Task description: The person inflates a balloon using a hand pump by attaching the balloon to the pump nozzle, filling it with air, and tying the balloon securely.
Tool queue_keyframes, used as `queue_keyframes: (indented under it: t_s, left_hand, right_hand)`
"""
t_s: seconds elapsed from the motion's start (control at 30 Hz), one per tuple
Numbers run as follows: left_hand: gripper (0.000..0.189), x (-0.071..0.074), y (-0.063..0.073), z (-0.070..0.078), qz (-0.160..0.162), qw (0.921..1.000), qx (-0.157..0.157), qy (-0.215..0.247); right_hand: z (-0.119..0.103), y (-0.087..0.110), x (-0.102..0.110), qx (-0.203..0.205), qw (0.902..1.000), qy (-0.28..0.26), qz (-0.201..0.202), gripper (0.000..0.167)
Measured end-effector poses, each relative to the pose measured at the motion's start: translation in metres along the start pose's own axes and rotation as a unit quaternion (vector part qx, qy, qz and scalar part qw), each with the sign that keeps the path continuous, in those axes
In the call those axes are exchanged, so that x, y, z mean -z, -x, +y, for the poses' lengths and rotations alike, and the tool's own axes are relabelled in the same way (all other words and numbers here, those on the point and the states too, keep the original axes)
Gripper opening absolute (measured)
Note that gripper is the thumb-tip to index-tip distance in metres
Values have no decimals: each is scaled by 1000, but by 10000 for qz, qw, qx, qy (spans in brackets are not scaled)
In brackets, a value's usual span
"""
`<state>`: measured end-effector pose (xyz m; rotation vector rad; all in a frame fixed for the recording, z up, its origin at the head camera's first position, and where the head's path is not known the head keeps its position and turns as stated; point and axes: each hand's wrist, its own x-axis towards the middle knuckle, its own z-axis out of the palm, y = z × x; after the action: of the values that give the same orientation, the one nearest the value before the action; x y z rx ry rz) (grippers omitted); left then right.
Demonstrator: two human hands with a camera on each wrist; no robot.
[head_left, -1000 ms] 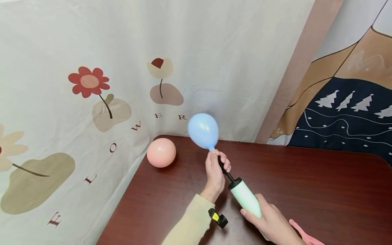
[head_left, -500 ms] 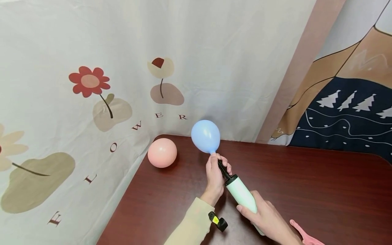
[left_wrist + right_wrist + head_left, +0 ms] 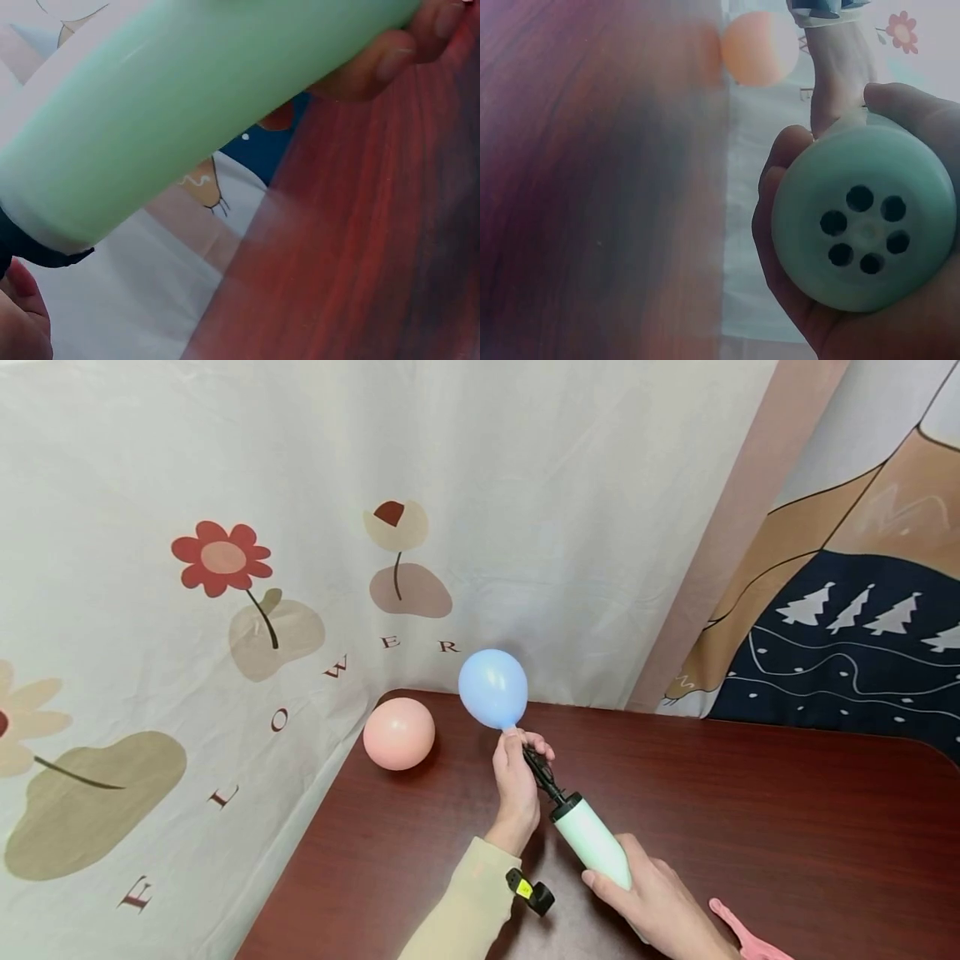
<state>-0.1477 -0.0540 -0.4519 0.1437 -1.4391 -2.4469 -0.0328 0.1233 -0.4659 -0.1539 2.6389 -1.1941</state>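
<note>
A partly inflated blue balloon [image 3: 492, 687] stands up from my left hand [image 3: 517, 781], which pinches its neck between thumb and fingers. Just right of those fingers runs the black rod [image 3: 553, 787] of a pale green hand balloon pump [image 3: 592, 842]; its tip is hidden at the left hand. My right hand [image 3: 660, 897] grips the pump's green body from below right. Seen from the right wrist, the pump's round end [image 3: 866, 217] has several holes, with the right hand's fingers wrapped around it. The green barrel [image 3: 172, 112] fills much of the left wrist view.
A pink inflated balloon [image 3: 399, 734] rests at the far left corner of the dark red wooden table [image 3: 750, 810]. A pink uninflated balloon [image 3: 742, 931] lies by the right forearm. Printed curtains [image 3: 570, 527] hang behind the table.
The pump's green body first slid toward the left hand, then stayed close. The left hand and blue balloon have shifted slightly left, and more of the black part shows beside the fingers.
</note>
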Motion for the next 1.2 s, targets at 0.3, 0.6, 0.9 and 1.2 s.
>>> queue_keyframes:
  t_s: [0.3,0.6,0.9,1.2]
  left_hand:
    - [32,14,-28,21,255,9982,-488,246]
    - [34,24,-29,19,256,9980,-538,-218]
    - [34,36,-28,13,305,9967,-491,-563]
    - [38,46,-18,3,-54,9902,-350,-1354]
  right_hand:
    - [11,9,5,-149,9996,42,-256,62]
    - [14,12,9,-163,9998,78,-52,61]
    - [19,7,28,-423,9986,328,56,72]
    - [53,12,75,-697,9949,702,182,80]
